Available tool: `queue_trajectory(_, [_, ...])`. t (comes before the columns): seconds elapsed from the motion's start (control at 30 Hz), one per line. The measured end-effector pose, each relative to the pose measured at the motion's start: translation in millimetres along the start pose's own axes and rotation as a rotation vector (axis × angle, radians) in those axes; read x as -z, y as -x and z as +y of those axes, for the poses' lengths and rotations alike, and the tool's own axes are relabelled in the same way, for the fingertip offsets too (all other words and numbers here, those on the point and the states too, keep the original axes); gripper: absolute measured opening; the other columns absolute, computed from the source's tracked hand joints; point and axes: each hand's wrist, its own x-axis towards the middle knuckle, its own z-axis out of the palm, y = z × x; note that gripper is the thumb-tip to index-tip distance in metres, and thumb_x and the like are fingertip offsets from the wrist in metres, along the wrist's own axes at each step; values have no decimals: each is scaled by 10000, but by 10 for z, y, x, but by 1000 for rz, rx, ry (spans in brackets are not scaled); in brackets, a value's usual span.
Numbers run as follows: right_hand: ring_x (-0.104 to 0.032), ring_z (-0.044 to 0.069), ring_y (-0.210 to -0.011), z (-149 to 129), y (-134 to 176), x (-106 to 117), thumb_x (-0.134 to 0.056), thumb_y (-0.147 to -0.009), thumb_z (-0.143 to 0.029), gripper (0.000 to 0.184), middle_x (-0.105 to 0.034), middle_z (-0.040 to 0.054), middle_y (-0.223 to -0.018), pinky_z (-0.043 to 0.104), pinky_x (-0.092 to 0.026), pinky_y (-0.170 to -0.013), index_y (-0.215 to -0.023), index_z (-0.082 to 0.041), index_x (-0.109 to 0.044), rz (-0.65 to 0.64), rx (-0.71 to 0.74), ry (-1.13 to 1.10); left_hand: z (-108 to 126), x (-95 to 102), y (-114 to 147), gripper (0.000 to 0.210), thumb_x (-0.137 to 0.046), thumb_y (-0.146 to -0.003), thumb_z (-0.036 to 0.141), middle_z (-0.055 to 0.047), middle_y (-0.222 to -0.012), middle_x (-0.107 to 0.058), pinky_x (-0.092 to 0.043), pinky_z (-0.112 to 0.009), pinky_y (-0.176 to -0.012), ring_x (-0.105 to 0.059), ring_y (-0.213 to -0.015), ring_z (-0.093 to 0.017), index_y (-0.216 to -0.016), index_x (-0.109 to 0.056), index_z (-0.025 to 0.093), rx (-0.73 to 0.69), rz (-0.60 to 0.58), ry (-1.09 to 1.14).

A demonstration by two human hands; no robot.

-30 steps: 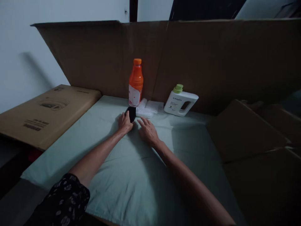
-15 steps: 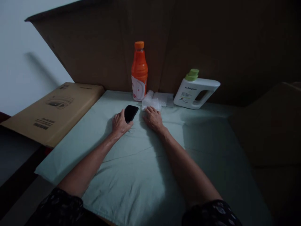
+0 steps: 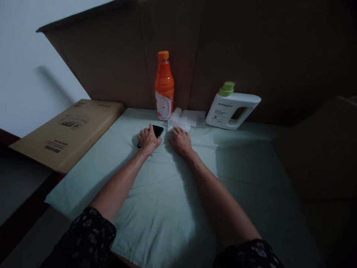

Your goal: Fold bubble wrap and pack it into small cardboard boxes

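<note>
The far right white jug (image 3: 219, 109) carries a dark brand line that seems to end in "Babycare", with smaller print below too fine to read; the orange bottle (image 3: 164, 83) to its left has a white label with pink marks, wording illegible. On the left, a flat carton (image 3: 75, 126) bears an outline drawing, a barcode-like block and unreadable lines. Near the middle, the left hand (image 3: 150, 138) is spread over a black phone (image 3: 158, 131) lying on the green cloth (image 3: 161, 197); whether it grips the phone I cannot tell. Just right of it, the right hand (image 3: 182, 141) is unclosed, fingers almost straight, fingertips on the near edge of the bubble wrap (image 3: 178, 122). The cloth's left edge runs beside the carton, its far edge meets a cardboard panel (image 3: 117, 67), and open cloth stretches between the forearms to the near edge.
</note>
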Motion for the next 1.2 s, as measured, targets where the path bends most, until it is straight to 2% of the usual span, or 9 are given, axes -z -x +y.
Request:
queue_trajectory(0.13, [-389,296,-1451,-6,-1,6,-529,-962,-288,507,-492,153,-1552,425,-340,-1142,-1439,-116,-544,-4,-2,0,53,17,-18,718,-595,-829,338,-237,-1378,-573,-404,-560,-1058,-492,-1316,-404,-1484,-392,126,18,-8,5])
queue_trajectory(0.23, [-386,296,-1454,-4,-1,1,-526,-962,-288,498,-489,152,-1555,428,-340,-1140,-1430,-120,-551,1,1,1,-13,68,-51,742,-604,-828,355,-224,-1409,-568,-408,-560,-1066,-484,-1342,-399,-1499,-368,143,16,-40,21])
queue_trajectory(0.4, [-397,300,-1447,8,-9,-8,-524,-961,-282,494,-496,154,-1549,437,-355,-1130,-1427,-119,-554,1,5,7,-367,174,46,977,-689,-779,510,-201,-1436,-577,-451,-448,-1059,-539,-1325,-354,-1565,-248,132,-12,-128,68])
queue_trajectory(0.47, [-398,300,-1447,16,-18,-15,-524,-961,-281,489,-498,151,-1548,439,-354,-1130,-1424,-127,-560,1,5,12,-516,169,165,1009,-711,-762,488,-197,-1439,-575,-452,-418,-1056,-542,-1324,-344,-1573,-229,129,-35,-113,75])
queue_trajectory(0.57, [-403,301,-1443,28,-30,-33,-525,-961,-287,479,-505,144,-1543,441,-356,-1129,-1414,-138,-570,1,8,23,-649,108,339,1002,-717,-761,454,-191,-1434,-578,-444,-448,-1056,-522,-1329,-363,-1578,-228,141,-62,-49,57])
queue_trajectory(0.77, [-426,319,-1422,64,-51,-60,-512,-964,-291,484,-527,162,-1519,461,-371,-1110,-1412,-117,-569,4,26,53,-641,32,383,937,-699,-789,424,-191,-1375,-607,-435,-459,-1035,-533,-1263,-368,-1558,-270,106,-104,-1,60])
queue_trajectory(1.03, [-456,305,-1384,90,-86,-109,-485,-976,-299,450,-561,156,-1484,438,-388,-1076,-1382,-135,-588,37,30,92,-616,34,370,898,-707,-823,454,-168,-1285,-638,-423,-425,-1022,-546,-1199,-338,-1553,-290,139,-131,22,86])
queue_trajectory(1.2, [-529,301,-1267,30,-65,-69,-491,-955,-277,394,-630,135,-1400,414,-417,-1001,-1295,-167,-656,67,17,130,-621,36,378,875,-701,-835,466,-176,-1291,-627,-434,-440,-1006,-545,-1195,-351,-1545,-305,142,-133,30,111])
